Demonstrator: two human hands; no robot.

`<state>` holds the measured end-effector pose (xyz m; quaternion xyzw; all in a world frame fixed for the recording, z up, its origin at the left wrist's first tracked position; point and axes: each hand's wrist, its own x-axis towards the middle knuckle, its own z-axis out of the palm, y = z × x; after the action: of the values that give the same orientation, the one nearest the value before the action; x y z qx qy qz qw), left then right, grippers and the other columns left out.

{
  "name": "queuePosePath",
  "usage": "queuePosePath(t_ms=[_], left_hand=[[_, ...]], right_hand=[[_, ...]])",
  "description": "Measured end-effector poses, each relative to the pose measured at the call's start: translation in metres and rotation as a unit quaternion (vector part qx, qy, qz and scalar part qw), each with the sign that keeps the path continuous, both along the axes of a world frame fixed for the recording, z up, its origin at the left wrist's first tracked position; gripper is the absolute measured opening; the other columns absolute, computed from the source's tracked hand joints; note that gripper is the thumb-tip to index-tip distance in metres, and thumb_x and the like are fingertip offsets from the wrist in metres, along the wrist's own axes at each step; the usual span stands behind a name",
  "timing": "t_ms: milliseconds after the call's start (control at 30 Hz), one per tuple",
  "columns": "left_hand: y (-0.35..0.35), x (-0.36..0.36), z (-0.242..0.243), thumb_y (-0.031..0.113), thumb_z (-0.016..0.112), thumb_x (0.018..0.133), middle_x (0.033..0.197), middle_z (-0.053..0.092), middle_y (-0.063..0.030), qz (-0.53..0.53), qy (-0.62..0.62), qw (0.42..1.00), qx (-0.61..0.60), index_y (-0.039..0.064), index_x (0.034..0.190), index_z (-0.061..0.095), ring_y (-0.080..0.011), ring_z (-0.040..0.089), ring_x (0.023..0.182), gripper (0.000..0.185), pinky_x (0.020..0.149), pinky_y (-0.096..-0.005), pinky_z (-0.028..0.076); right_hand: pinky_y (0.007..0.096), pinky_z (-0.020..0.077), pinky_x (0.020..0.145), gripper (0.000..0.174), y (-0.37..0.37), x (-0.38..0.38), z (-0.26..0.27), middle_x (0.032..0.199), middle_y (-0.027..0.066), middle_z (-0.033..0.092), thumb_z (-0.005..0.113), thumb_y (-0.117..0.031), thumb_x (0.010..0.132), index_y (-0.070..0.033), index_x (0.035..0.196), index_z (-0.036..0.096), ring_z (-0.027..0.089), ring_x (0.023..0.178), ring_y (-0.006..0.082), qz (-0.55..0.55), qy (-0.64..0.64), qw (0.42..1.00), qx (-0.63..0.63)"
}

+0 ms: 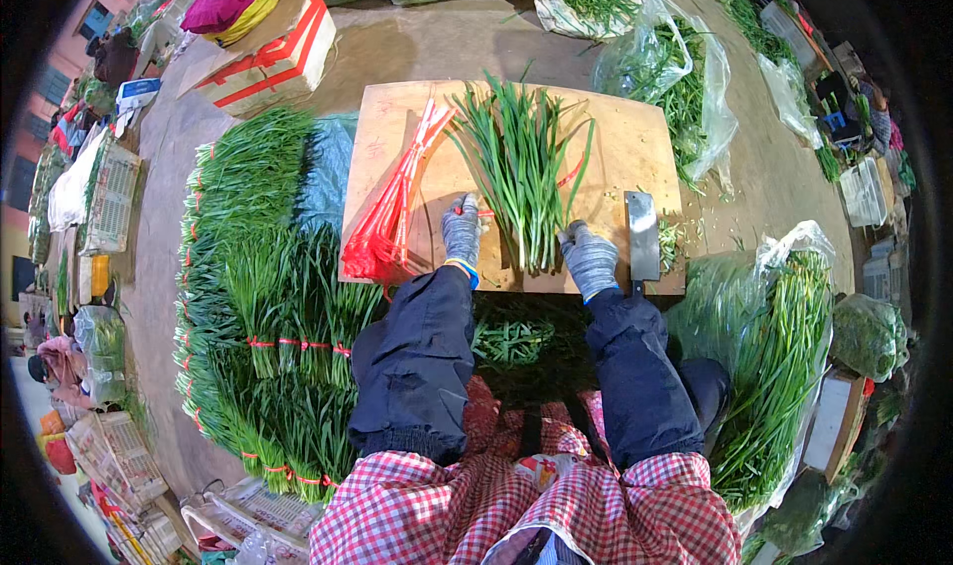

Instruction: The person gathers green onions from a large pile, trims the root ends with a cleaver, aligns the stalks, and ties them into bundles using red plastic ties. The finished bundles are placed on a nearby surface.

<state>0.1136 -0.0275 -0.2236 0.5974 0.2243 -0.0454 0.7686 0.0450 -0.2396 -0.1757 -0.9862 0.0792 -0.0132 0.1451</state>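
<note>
A loose bunch of green garlic chives (525,170) lies on a wooden board (633,133), pale cut ends towards me. My left hand (461,233), in a grey knit glove, pinches a red strip tie (485,213) left of the stalks. More red strip shows at the bunch's right side; its middle is hidden by the stalks. My right hand (588,256), gloved alike, is beside the cut ends on the right, fingers curled; whether they hold anything is unclear. A bundle of red and white strip ties (402,200) lies on the board's left. A cleaver (642,236) rests at its right edge.
Tied chive bunches (253,282) are stacked on my left. Loose chives in a plastic bag (782,356) stand at my right. Chive trimmings (514,341) lie below the board. Beyond it are a carton (275,58) and an open plastic bag of greens (681,81).
</note>
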Motion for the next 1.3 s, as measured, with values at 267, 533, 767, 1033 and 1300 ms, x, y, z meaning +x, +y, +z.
queuePosePath(t_ms=[267,533,767,1033,1300], left_hand=[[0.001,0.005,-0.011,0.028,0.058,0.093,0.080,0.061,-0.0021,0.003,-0.012,1.000,-0.012,0.006,0.104,0.063,-0.0110,0.058,0.058,0.025,0.049,-0.0263,0.051],[0.011,0.003,-0.045,0.037,0.055,0.095,0.085,0.061,-0.0005,-0.014,-0.111,0.993,-0.022,0.006,0.104,0.062,-0.0131,0.059,0.070,0.033,0.056,-0.0305,0.049],[0.024,0.014,-0.037,0.028,0.058,0.093,0.096,0.060,0.0004,-0.024,-0.063,0.995,-0.080,0.011,0.117,0.058,-0.0097,0.059,0.080,0.029,0.068,-0.0211,0.050],[-0.022,-0.084,0.097,0.016,0.048,0.097,0.126,0.055,-0.0112,-0.042,-0.309,0.921,0.231,0.001,0.137,0.044,-0.0190,0.053,0.108,0.042,0.095,-0.0275,0.040],[-0.204,-0.198,0.161,0.024,0.062,0.091,0.116,0.058,-0.0116,-0.343,-0.121,0.897,-0.251,0.001,0.124,0.052,-0.0223,0.061,0.100,0.041,0.085,-0.0335,0.051]], right_hand=[[0.0473,0.0495,0.060,0.022,-0.003,0.010,-0.005,0.071,0.0150,0.066,0.058,-0.031,0.085,-0.009,0.085,0.061,0.064,0.068,0.0349,0.139,0.043,0.989,-0.035],[0.0459,0.0495,0.069,0.023,-0.004,0.007,0.002,0.085,0.0211,0.066,0.058,-0.023,0.085,-0.005,0.099,0.063,0.064,0.079,0.0371,-0.018,0.091,0.973,0.211],[0.0438,0.0517,0.075,0.043,-0.014,-0.064,0.092,0.098,0.0191,0.066,0.060,-0.029,0.083,-0.011,0.122,0.058,0.065,0.090,0.0334,0.032,0.096,0.978,0.185],[0.0282,0.0508,0.083,0.038,-0.138,-0.271,0.238,0.103,0.0106,0.066,0.068,-0.010,0.083,-0.002,0.119,0.059,0.064,0.090,0.0204,-0.070,-0.209,0.901,0.375],[0.0419,0.0488,0.081,0.041,-0.309,-0.340,0.234,0.088,0.0154,0.067,0.067,-0.045,0.079,-0.007,0.094,0.071,0.064,0.089,0.0325,-0.410,-0.191,0.884,-0.114]])
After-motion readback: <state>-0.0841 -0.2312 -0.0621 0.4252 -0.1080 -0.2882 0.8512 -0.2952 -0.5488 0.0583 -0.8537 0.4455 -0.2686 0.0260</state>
